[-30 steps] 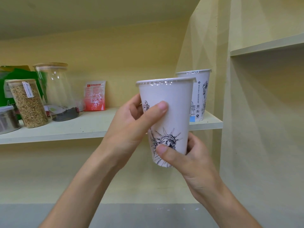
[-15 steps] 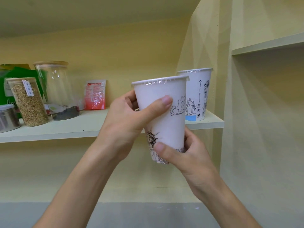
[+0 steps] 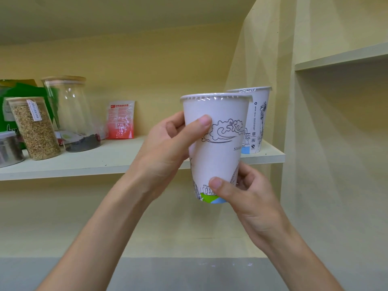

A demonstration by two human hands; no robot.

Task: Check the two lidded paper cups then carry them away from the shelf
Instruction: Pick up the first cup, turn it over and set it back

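Note:
I hold a white paper cup point(image 3: 218, 162) with a clear film lid upright in front of the shelf. A cloud drawing faces me, and green and blue show at its base. My left hand point(image 3: 165, 148) grips its upper left side, thumb across the front. My right hand point(image 3: 245, 196) holds its bottom edge from the right. A second lidded paper cup point(image 3: 257, 120) with black line drawings stands on the right end of the shelf point(image 3: 109, 160), partly hidden behind the held cup.
On the shelf's left stand a grain-filled jar point(image 3: 34, 129), a tall glass jar point(image 3: 71, 114) with dark contents, a metal tin point(image 3: 9, 149), a green bag point(image 3: 23, 91) and a red pouch point(image 3: 120, 119). A yellow side panel point(image 3: 270, 59) and another shelf point(image 3: 340, 57) are at right.
The held cup has turned in my hands: the statue drawing has rotated out of sight to the left and the cloud drawing now faces me. The cup stays at about the same height.

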